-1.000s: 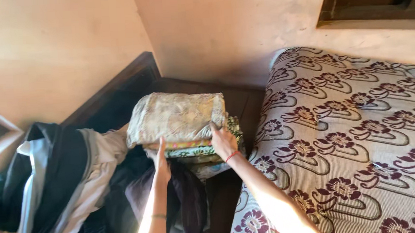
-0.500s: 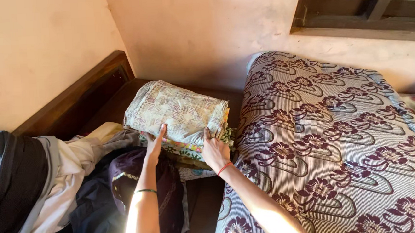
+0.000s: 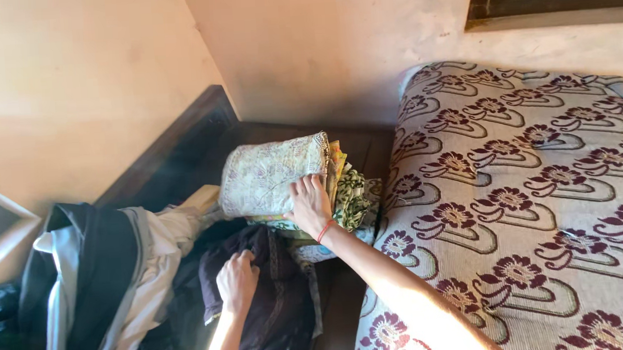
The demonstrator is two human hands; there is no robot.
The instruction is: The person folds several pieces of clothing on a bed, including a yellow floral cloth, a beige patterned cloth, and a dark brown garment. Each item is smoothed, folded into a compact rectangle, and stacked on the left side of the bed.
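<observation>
Dark purple cloth (image 3: 276, 300) bunches under my left hand (image 3: 237, 282), fingers curled into it, apparently gripping. Beyond, my right hand (image 3: 309, 205) lies flat and unclenched on the folded pile (image 3: 275, 177) beside the patterned mattress (image 3: 529, 205). I'm steadying the pile; lifting the cloth needs a firmer grasp.

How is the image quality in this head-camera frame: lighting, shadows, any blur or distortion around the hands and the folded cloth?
Head view: warm light, brightest on the patterned mattress; the dark clothes under the left hand lose detail in shadow. The right hand and folded cloth stack are sharp, no motion blur. The walls lean, showing wide-angle tilt; no glare.
</observation>
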